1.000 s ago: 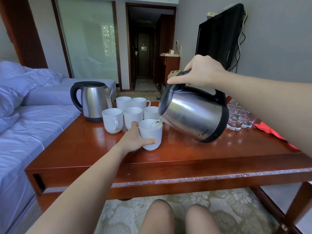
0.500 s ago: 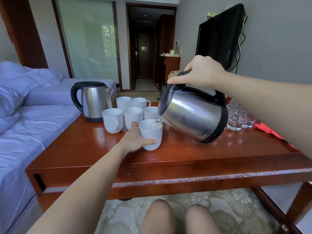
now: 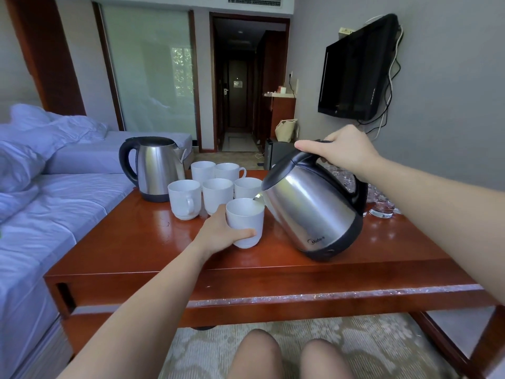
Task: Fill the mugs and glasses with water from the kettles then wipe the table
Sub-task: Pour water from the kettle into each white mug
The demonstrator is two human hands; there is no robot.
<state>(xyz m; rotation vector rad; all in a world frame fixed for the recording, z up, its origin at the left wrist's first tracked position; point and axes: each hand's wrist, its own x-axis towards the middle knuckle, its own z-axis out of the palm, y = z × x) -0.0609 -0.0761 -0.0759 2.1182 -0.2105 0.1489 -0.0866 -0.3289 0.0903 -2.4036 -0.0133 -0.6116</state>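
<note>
Head view:
- The right hand, right of centre in the frame, had its fingers curled round the black handle of a steel kettle, with the thumb stretched forward along the top of the handle.
- That kettle was tilted, its spout pointing to the left of the frame and down, just at the rim of a white mug. Whether water was running could not be told.
- The left hand gripped the mug from its left side, thumb wrapped across the front near the base. The mug stood upright on the table, at the middle of the frame.
- Five more white mugs stood close together just behind it, three in a nearer row and two farther back.
- A second kettle stood upright at the left far end of the table, beside the mugs, handle turned to the left of the frame.
- Clear glasses stood at the right far end, partly hidden behind the tilted kettle and the right arm.
- A bed with pale sheets filled the left of the frame, touching the table's left end.
- A dark television hung on the wall at the upper right.
- The person's knees showed at the bottom centre, over a patterned carpet.
</note>
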